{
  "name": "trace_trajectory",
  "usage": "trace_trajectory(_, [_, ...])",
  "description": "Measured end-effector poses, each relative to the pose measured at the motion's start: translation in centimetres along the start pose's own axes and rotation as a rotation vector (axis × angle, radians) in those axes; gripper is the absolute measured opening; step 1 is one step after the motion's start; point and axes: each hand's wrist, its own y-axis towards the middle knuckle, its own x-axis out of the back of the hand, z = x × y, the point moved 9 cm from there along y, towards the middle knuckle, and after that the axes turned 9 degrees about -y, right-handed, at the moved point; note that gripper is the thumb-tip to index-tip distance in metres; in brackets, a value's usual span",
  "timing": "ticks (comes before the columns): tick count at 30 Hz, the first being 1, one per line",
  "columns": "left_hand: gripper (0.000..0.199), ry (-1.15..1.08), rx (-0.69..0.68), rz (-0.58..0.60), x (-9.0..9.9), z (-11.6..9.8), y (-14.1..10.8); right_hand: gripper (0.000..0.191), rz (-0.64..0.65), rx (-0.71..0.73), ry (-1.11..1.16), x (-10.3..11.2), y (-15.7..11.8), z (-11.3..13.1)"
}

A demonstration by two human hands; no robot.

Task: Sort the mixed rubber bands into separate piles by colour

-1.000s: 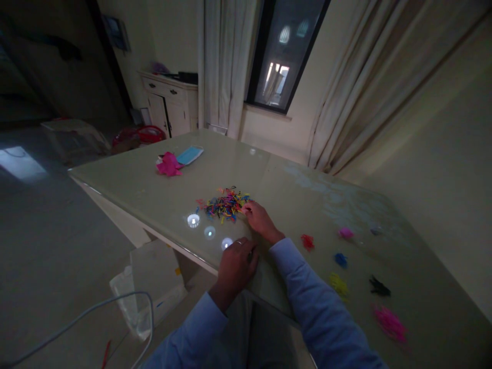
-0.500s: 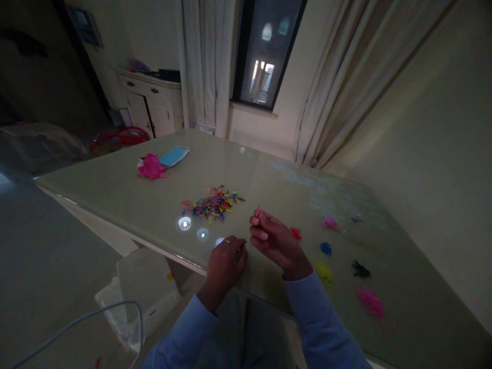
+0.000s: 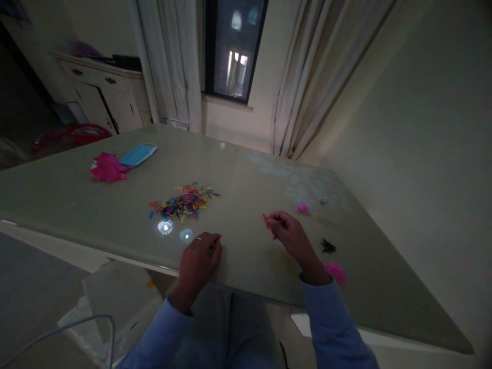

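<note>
My left hand (image 3: 200, 259) rests near the table's front edge with its fingers curled and a ring on one finger. Whatever it may hold is hidden. Beyond it lies a loose heap of small multicoloured bands (image 3: 186, 202). My right hand (image 3: 290, 236) is over the table, thumb and fingers pinched together at a small red pile (image 3: 265, 219). Whether a piece is between the fingertips cannot be made out. Farther right sit a pink clump (image 3: 302, 207), a black pile (image 3: 328, 246) and a bright pink pile (image 3: 335, 272), partly behind my right forearm.
A crumpled pink wrapper (image 3: 109, 167) and a blue face mask (image 3: 138, 154) lie on the left of the glossy table (image 3: 246, 189). A clear scrap (image 3: 323, 201) is at the far right. Behind stand a white cabinet (image 3: 111, 100) and curtains; a box (image 3: 119, 292) sits below.
My right hand has moved right and lowered to the red pile, a small reddish piece earlier raised in its fingertips. It now covers the blue and yellow piles. The view has turned right.
</note>
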Motion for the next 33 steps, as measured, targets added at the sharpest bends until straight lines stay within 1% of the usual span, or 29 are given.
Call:
trace_trajectory(2, [0.019,-0.008,-0.003,-0.003,0.1,0.0,0.0,0.012,-0.197,0.050,-0.374,2.6,1.0,-0.9])
trace_trajectory(3, [0.019,-0.009,-0.005,-0.007,0.1,0.0,0.0,0.012,-0.243,0.062,-0.504,3.3,1.5,-1.4])
trace_trajectory(4, [0.020,-0.009,-0.006,-0.008,0.1,0.0,0.0,0.013,-0.265,0.064,-0.599,3.6,1.9,-2.0])
trace_trajectory(6, [0.020,-0.006,-0.007,-0.008,0.2,0.0,0.0,0.014,-0.218,0.048,-0.706,3.5,2.6,-3.4])
trace_trajectory(9, [0.020,-0.004,0.000,-0.004,0.2,0.0,0.1,0.015,-0.131,0.030,-0.766,2.6,3.1,-4.9])
trace_trajectory(12, [0.020,-0.006,0.003,-0.003,0.2,0.1,0.1,0.014,-0.089,0.037,-0.794,1.8,3.2,-5.3])
trace_trajectory(15, [0.020,-0.013,0.009,-0.004,0.2,0.1,0.1,0.014,-0.068,0.023,-0.795,1.6,3.3,-5.4])
trace_trajectory(18, [0.020,-0.019,0.015,-0.012,0.3,0.1,0.1,0.017,-0.089,0.016,-0.768,2.3,3.0,-4.8])
trace_trajectory(21, [0.020,-0.020,0.022,-0.008,0.3,0.1,0.2,0.017,-0.139,0.065,-0.693,2.6,1.3,-3.2])
trace_trajectory(23, [0.020,-0.024,0.023,-0.004,0.3,0.0,0.2,0.016,-0.159,0.122,-0.608,1.9,-0.6,-1.8])
trace_trajectory(24, [0.020,-0.025,0.025,-0.005,0.3,0.0,0.2,0.016,-0.152,0.149,-0.560,1.1,-1.6,-1.2])
trace_trajectory(26, [0.020,-0.028,0.031,-0.013,0.4,0.0,0.1,0.015,-0.061,0.204,-0.462,-1.5,-3.6,-0.4])
trace_trajectory(28, [0.019,-0.041,0.048,-0.010,0.4,0.1,0.1,0.012,0.064,0.249,-0.398,-4.4,-5.2,-0.2])
trace_trajectory(29, [0.019,-0.057,0.059,-0.003,0.4,0.2,0.1,0.011,0.107,0.274,-0.381,-5.6,-5.8,-0.2])
trace_trajectory(30, [0.019,-0.080,0.073,0.006,0.4,0.3,0.1,0.010,0.127,0.292,-0.368,-6.3,-6.2,-0.3])
trace_trajectory(31, [0.019,-0.113,0.091,0.015,0.4,0.5,0.2,0.010,0.123,0.302,-0.353,-6.6,-6.4,-0.5])
trace_trajectory(33, [0.019,-0.198,0.138,0.024,0.6,0.9,0.3,0.011,0.074,0.288,-0.304,-6.2,-6.3,-1.1])
